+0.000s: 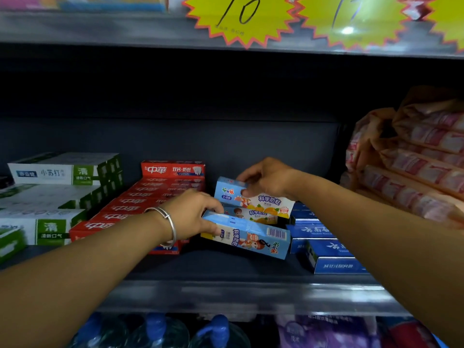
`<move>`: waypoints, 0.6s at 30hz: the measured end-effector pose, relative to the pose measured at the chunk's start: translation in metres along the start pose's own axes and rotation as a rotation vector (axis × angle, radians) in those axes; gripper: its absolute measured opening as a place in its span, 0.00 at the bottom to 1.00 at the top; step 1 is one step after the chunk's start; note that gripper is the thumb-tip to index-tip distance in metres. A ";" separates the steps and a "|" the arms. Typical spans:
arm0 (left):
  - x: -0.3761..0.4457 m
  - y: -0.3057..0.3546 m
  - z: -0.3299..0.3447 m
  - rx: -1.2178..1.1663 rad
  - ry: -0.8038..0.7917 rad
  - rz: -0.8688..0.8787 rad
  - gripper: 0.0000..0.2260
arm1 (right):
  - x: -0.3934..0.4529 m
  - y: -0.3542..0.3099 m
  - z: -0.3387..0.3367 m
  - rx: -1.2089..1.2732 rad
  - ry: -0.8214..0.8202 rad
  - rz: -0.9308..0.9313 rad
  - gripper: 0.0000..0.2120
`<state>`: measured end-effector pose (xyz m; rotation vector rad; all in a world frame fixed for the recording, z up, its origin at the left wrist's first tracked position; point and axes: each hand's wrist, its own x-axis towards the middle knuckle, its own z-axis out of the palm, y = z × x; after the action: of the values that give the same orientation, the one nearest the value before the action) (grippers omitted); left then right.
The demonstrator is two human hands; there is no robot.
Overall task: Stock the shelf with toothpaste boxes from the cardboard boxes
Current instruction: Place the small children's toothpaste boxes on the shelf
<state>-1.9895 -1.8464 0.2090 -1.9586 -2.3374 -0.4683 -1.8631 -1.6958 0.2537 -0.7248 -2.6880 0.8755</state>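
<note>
Three light-blue children's toothpaste boxes sit in the middle of the dark shelf point(200, 267). My left hand point(193, 214), with a silver bangle on the wrist, grips the left end of the front box point(253, 238), which lies tilted with its barcode up. My right hand point(266, 180) pinches the top of the rear box point(261, 200), standing on its long edge. A third light-blue box point(253, 215) lies between them. No cardboard box is in view.
Red toothpaste boxes point(150, 197) are stacked left of my hands, green-and-white ones point(57, 192) farther left. Dark blue boxes point(324, 244) lie at the right, bagged pink packs point(414, 156) beyond. Yellow price tags point(241, 18) hang above. Water bottles point(160, 332) stand below.
</note>
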 end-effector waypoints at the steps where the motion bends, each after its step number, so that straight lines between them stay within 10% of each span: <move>1: 0.001 0.000 0.001 0.007 -0.002 0.003 0.14 | 0.001 0.001 0.003 -0.031 -0.009 -0.008 0.18; 18: 0.004 -0.013 0.015 -0.033 -0.071 -0.030 0.13 | 0.036 0.026 0.053 -0.495 -0.102 -0.119 0.23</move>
<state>-2.0008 -1.8409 0.1927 -1.9894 -2.4195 -0.4489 -1.9022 -1.6850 0.1973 -0.6116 -3.0362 0.2171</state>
